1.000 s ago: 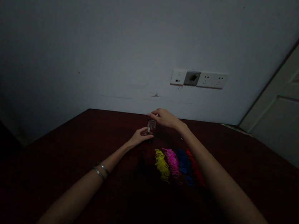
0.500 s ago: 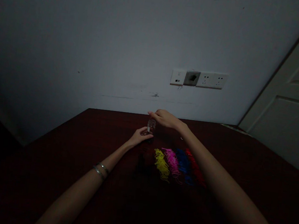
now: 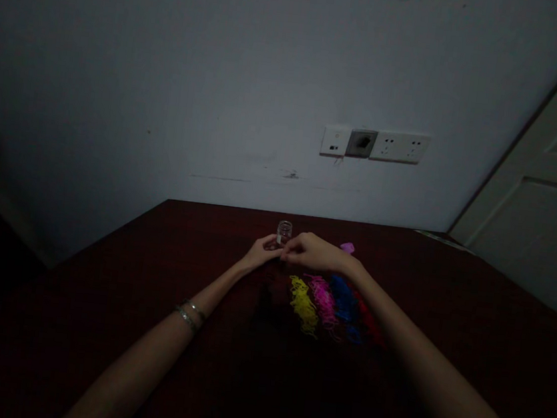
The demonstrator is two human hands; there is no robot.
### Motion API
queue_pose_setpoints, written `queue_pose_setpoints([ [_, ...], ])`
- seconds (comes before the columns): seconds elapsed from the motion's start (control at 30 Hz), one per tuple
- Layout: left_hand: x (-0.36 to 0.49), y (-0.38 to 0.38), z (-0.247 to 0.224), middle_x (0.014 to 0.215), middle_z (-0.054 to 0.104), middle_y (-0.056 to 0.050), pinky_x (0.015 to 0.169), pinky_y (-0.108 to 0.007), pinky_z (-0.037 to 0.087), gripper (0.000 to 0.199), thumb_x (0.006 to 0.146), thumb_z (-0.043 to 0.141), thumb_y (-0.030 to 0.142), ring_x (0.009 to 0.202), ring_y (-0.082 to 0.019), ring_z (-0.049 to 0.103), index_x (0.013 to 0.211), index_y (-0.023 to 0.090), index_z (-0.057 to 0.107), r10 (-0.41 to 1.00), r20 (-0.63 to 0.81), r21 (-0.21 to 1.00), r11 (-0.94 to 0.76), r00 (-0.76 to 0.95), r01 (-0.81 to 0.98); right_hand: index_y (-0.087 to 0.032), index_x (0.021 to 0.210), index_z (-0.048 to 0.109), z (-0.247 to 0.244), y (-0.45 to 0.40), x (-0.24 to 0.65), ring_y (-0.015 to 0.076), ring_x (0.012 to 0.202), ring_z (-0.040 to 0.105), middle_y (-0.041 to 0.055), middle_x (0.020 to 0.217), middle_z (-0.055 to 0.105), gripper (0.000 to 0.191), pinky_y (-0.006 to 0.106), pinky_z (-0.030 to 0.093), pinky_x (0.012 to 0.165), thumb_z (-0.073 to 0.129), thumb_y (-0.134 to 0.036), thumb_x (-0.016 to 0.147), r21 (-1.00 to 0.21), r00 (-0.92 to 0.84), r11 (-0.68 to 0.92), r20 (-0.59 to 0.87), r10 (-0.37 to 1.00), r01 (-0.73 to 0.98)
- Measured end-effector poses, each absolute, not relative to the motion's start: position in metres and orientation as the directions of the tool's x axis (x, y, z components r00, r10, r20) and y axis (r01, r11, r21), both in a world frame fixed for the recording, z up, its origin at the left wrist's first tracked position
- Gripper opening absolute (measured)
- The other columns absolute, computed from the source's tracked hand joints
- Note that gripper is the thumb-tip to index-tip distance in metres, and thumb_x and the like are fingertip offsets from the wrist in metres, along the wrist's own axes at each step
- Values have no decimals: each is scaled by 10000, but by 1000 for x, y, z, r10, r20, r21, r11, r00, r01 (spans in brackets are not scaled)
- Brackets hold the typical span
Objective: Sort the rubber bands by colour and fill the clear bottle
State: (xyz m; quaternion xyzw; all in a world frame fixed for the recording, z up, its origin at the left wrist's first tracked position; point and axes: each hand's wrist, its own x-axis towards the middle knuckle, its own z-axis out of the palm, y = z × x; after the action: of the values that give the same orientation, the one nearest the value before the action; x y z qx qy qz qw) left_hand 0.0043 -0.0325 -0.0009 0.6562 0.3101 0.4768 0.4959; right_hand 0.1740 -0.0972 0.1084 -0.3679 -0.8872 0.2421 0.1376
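Note:
A small clear glass jar (image 3: 285,228) stands upright near the back of the table, its mouth open. My left hand (image 3: 259,254) is wrapped round its lower left side. My right hand (image 3: 311,251) is just in front and to the right of the jar, fingers drawn together in a pinch. Whatever may be between those fingertips is too small and dark to make out. Nearer me lie piles of thin stringy loops: a yellow pile (image 3: 303,306), a pink pile (image 3: 323,300), a blue pile (image 3: 343,300) and a red pile (image 3: 367,316), partly behind my right forearm.
A small pink-purple piece (image 3: 347,247) lies beyond my right wrist. The dark red-brown table (image 3: 206,227) meets a pale wall (image 3: 221,95) with a row of sockets (image 3: 374,144). A white door (image 3: 549,213) is at the right.
My right hand has come down from above the jar's mouth to its front right side. The pink-purple piece now shows beyond the wrist. My left hand still holds the jar.

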Motion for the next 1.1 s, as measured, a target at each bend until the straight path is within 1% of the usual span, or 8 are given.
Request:
queue_pose_setpoints([
  [0.07,4,-34,0,905,648,-65,832,-314,429,445,583,730,328,846,-173,589,944,107,594,879,320,945,-324,352,-51,-116,823,686,96,-97,172,83,530,490,23,635,612,241,191,346,500,490,-120,683,-510,-698,599,-5,716,617],
  [0.13,4,-36,2,902,645,-64,839,-313,422,418,603,718,316,849,-169,586,943,107,592,881,318,944,-328,351,-31,-124,831,693,85,-97,169,90,548,514,33,670,637,277,187,353,503,486,-84,651,-463,-687,598,-35,725,654],
  [0.23,4,-39,5,894,640,-64,842,-310,418,403,611,714,292,842,-160,584,945,106,587,884,310,945,-326,350,-15,-150,841,698,74,-96,167,101,571,542,37,709,660,312,181,355,498,490,-62,626,-397,-658,583,-74,750,709],
  [0.37,4,-38,4,877,634,-56,843,-307,415,412,610,715,279,835,-152,582,957,103,581,886,304,948,-319,350,-14,-173,870,691,70,-97,165,106,595,566,31,743,673,326,171,347,484,501,-65,628,-354,-636,564,-127,761,746],
  [0.57,4,-37,1,882,633,-49,849,-306,416,422,608,718,278,845,-150,580,969,109,579,883,312,945,-325,351,-23,-176,847,686,63,-100,160,118,645,583,30,784,677,266,171,356,509,561,-105,623,-320,-650,590,-120,751,741],
  [0.77,4,-37,2,886,634,-54,836,-305,426,412,621,710,273,837,-145,580,975,111,578,882,307,945,-327,357,-5,-186,832,675,56,-103,154,109,616,559,27,771,661,284,183,335,504,518,-74,624,-293,-649,602,-92,756,743],
  [0.9,4,-35,0,880,637,-50,831,-304,429,412,615,711,276,833,-146,583,970,114,579,881,313,944,-331,354,-11,-174,848,661,53,-100,153,104,604,533,25,752,645,284,185,319,495,524,-72,621,-326,-659,613,-42,751,719],
  [1.1,2,-32,-3,894,637,-62,823,-302,434,412,628,700,287,836,-156,588,977,107,579,878,326,939,-345,352,-8,-119,933,644,46,-93,148,115,664,549,55,805,646,252,200,389,580,556,-115,696,-456,-721,676,101,686,579],
])
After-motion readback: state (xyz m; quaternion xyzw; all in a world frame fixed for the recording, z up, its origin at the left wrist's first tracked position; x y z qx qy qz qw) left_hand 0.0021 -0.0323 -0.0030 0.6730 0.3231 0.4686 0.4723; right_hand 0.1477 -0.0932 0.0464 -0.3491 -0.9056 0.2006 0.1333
